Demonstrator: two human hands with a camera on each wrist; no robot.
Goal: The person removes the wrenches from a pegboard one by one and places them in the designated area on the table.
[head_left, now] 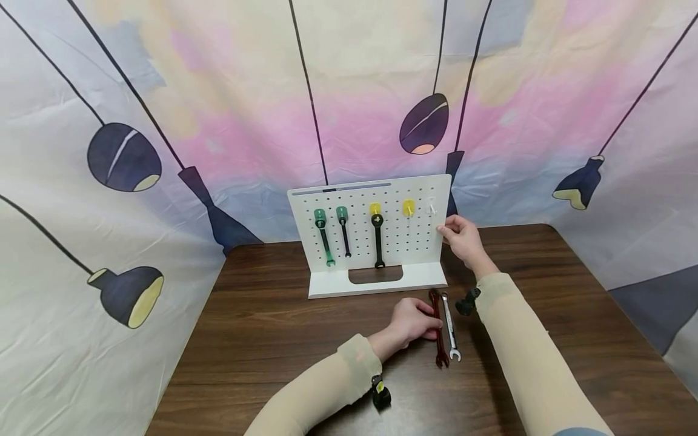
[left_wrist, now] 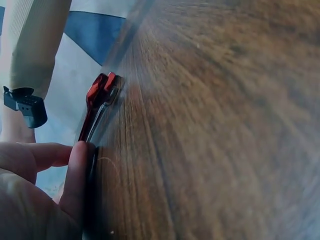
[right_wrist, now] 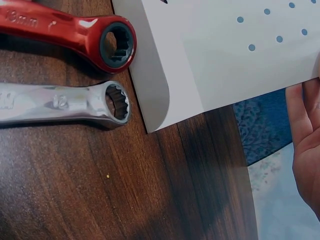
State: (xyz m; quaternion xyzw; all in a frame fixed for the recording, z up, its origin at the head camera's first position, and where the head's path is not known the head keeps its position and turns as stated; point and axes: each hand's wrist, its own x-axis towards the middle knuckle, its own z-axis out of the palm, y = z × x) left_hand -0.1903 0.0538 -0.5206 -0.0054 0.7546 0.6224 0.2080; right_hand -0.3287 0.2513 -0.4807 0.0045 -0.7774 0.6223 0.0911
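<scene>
My left hand pinches a red ratchet wrench by its shaft, on or just above the table. In the left wrist view the thumb and a finger meet at the red wrench. Beside it on the right lies a silver wrench, its ring end toward the board. My right hand grips the right edge of a white pegboard stand. In the right wrist view the ring ends of the red wrench and silver wrench lie near the stand's base; part of the right hand is cut off.
On the pegboard hang a green wrench, a small dark wrench and a black wrench. A yellow hook and a clear hook hold nothing. Behind the wooden table hangs a printed cloth.
</scene>
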